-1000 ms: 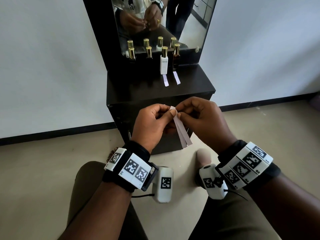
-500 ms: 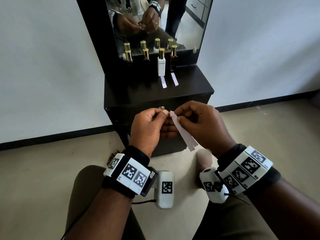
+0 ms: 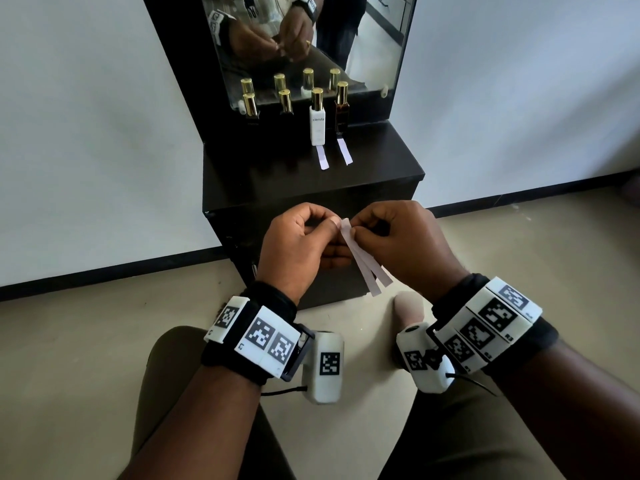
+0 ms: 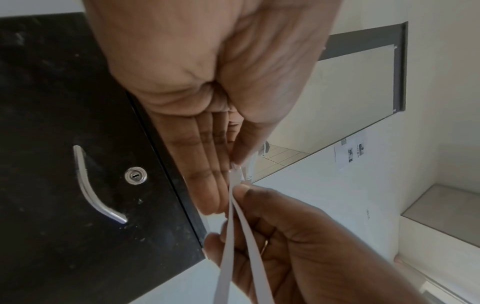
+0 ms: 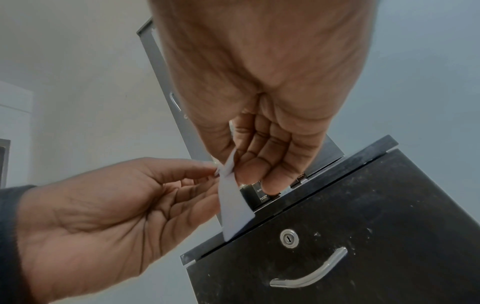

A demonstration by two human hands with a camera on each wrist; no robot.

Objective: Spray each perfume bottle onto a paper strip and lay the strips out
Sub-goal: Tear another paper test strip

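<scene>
Two white paper strips (image 3: 363, 265) hang in front of the black cabinet, fanned apart at their lower ends. My left hand (image 3: 304, 244) and right hand (image 3: 391, 237) both pinch their top ends between thumb and fingers. The left wrist view shows the paper strips (image 4: 241, 236) splitting below the pinch; the right wrist view shows one strip (image 5: 231, 203) broadside. Four gold-capped perfume bottles stand on the cabinet top: a white one (image 3: 317, 123), a dark one (image 3: 341, 112), and two dark ones at the left (image 3: 250, 109) (image 3: 286, 103). A laid strip (image 3: 322, 156) lies before the white bottle, another (image 3: 345, 151) before the dark one.
A mirror (image 3: 304, 39) rises behind the bottles and reflects them and my hands. The black cabinet (image 3: 277, 181) has a door with a lock (image 4: 135, 175) and a metal handle (image 4: 96, 191). Beige floor lies below, with my knees at the bottom of the head view.
The two held strips, overlapped half a second ago, now fan apart at their lower ends. Both hands stay pinched at the top and have barely shifted.
</scene>
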